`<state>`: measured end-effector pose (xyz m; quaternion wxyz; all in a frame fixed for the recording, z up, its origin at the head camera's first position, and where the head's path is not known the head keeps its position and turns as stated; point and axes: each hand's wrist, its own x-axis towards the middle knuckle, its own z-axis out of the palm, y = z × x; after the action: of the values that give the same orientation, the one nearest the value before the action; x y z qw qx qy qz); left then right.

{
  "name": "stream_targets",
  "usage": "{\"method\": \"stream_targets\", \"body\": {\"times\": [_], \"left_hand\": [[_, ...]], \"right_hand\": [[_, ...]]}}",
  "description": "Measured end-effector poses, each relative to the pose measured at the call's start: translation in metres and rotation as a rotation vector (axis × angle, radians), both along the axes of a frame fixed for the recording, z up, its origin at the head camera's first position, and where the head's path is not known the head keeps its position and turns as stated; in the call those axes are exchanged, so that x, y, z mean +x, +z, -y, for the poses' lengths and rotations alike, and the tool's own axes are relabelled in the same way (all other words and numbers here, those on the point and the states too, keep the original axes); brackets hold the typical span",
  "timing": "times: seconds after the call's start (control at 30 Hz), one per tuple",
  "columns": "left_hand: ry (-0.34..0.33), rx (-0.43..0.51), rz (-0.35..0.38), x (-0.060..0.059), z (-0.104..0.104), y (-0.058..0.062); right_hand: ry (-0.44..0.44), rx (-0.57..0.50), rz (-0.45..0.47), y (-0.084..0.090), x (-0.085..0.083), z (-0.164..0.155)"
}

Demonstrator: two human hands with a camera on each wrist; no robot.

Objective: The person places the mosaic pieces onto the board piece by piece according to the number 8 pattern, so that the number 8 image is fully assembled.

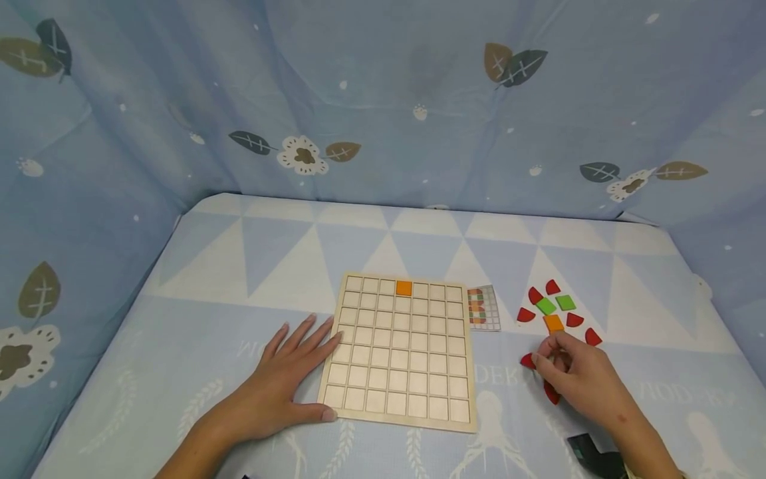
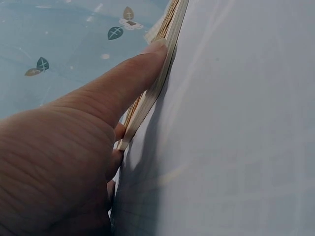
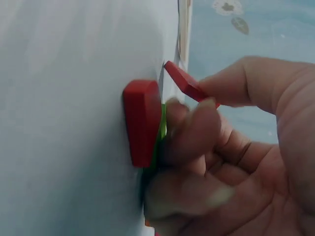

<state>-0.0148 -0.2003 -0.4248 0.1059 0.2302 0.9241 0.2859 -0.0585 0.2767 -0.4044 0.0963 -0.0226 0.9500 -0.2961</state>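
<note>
Left hand [image 1: 284, 379] spread wide, nothing gripped, board [image 1: 399, 359] touched at its nine o'clock edge, red piece [image 1: 526, 360] pinched by right hand [image 1: 577, 372] at three o'clock, card [image 1: 491, 309] laid at two, green tiles [image 1: 565, 303] strewn farther out, orange tile [image 1: 403, 288] seated at board's twelve.

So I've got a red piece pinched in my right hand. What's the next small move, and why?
Probably carry the red piece over to an open cell on the board: the right hand already pinches it, the left hand touches the board's edge, and only one orange square sits in the grid.
</note>
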Motion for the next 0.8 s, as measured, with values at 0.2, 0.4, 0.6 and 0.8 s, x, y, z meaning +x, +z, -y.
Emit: {"method": "stream_targets", "body": {"times": [0.2,0.4,0.6,0.8], "left_hand": [[0.001,0.006,0.001,0.0001,-0.0004,0.0010],[0.005,0.007,0.005,0.0002,-0.0009,0.0017],[0.007,-0.002,0.007,0.0003,-0.0004,0.0009],[0.000,-0.003,-0.009,0.0004,-0.0001,0.0010]], "right_hand": [[0.068,-0.026,-0.037,-0.0013,0.0006,0.0003],[0.123,0.010,-0.091,-0.0014,0.0009,0.0028],[0.098,0.038,-0.089,0.0002,0.0013,0.0049],[0.133,0.077,-0.135,0.0044,0.0022,0.0056]]}}
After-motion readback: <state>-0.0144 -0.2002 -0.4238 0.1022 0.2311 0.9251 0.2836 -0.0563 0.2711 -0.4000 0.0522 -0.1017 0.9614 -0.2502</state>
